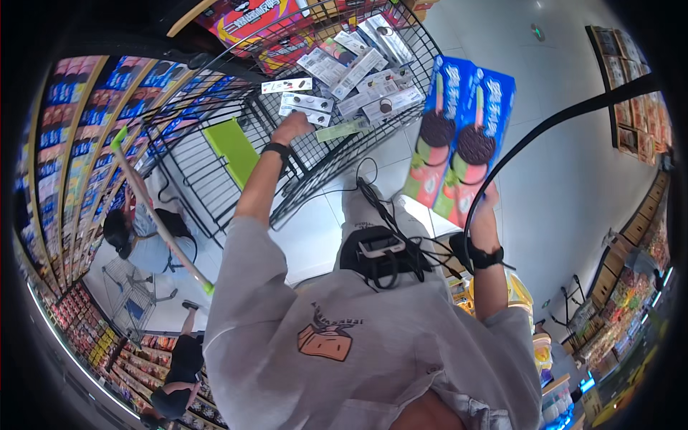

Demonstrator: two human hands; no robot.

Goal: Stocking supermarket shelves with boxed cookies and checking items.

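Note:
My left hand [292, 129] reaches into a black wire shopping cart [204, 168]. Its fingers are curled at the near edge of a white-sided cookie box [307, 104], and the fingertips are partly hidden. Several more cookie boxes [358, 72] lie loosely piled in the cart, mostly with their pale narrow sides or backs up. To the right of the cart, my right hand [487, 205] grips the lower end of two blue-and-pink cookie boxes [459, 140]. They stand side by side, with dark sandwich cookies pictured on their fronts.
A green panel [231, 152] is on the cart, and its handle bar [161, 215] has green ends. Shelves of packages [79, 143] line the left. Two people and another cart [129, 297] are at lower left. A black cable [566, 115] arcs past my right hand.

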